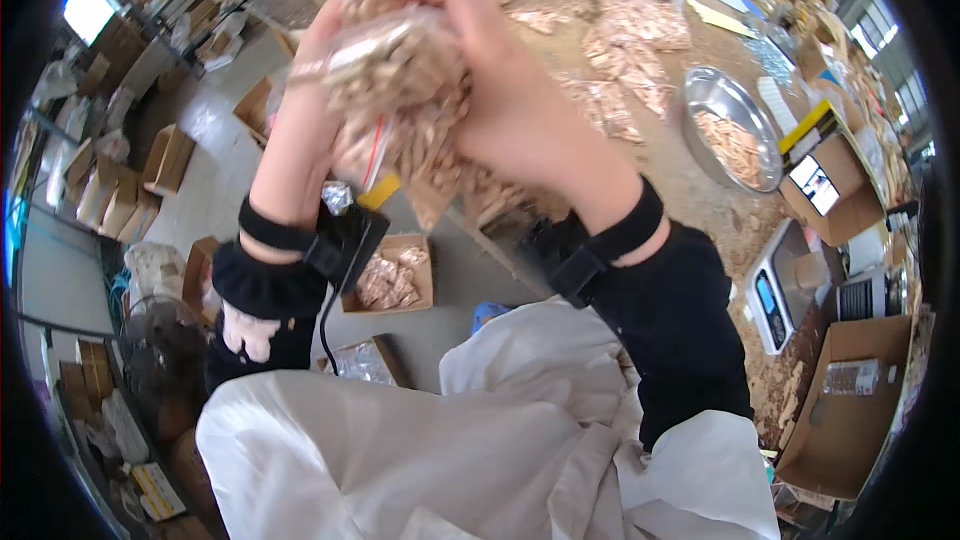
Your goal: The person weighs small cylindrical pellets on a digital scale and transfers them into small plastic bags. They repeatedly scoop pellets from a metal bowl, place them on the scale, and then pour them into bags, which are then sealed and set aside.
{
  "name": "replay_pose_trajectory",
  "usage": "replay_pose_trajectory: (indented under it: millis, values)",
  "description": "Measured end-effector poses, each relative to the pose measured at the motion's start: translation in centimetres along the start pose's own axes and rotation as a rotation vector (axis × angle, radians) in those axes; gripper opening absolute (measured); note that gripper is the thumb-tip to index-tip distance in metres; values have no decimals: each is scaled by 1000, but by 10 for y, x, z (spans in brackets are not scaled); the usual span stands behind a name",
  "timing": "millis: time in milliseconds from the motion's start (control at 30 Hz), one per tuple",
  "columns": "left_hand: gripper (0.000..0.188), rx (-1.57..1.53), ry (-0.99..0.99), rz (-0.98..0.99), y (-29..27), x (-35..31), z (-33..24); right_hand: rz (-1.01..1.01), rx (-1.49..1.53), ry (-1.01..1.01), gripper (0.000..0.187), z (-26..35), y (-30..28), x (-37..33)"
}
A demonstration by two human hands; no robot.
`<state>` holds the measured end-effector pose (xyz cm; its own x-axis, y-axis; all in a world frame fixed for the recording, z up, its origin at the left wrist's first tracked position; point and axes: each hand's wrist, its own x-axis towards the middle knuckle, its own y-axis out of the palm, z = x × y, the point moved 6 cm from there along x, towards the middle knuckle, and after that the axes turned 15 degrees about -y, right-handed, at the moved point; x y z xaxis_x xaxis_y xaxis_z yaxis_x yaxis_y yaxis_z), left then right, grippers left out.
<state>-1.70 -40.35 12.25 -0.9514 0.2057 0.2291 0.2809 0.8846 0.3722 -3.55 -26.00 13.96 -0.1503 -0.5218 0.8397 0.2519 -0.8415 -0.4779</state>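
Note:
Raised in front of me is a bunch of clear zip bags full of small light wooden pieces, blurred by motion. My left hand is closed against the bunch from the left. From the right, my right hand grips it, with the thumb side toward the top. One bag with a red zip line hangs below the hands. Most of the fingers are hidden behind the bags. Lower down, on the floor, a cardboard box holds similar bags of wooden pieces.
More filled bags lie on the wooden worktable to the right. A steel bowl of wooden pieces, a digital scale and an open carton stand nearby. Cartons and a fan are at left.

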Motion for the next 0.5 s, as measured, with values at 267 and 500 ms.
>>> replay_pose_trajectory:
  millis: [267,500]
  values:
    - [37,-154,-147,-726,-121,-202,102,209,595,249,78,28,198,-77]
    - [44,-575,-300,-758,-237,-308,224,821,981,498,85,-23,374,-136]
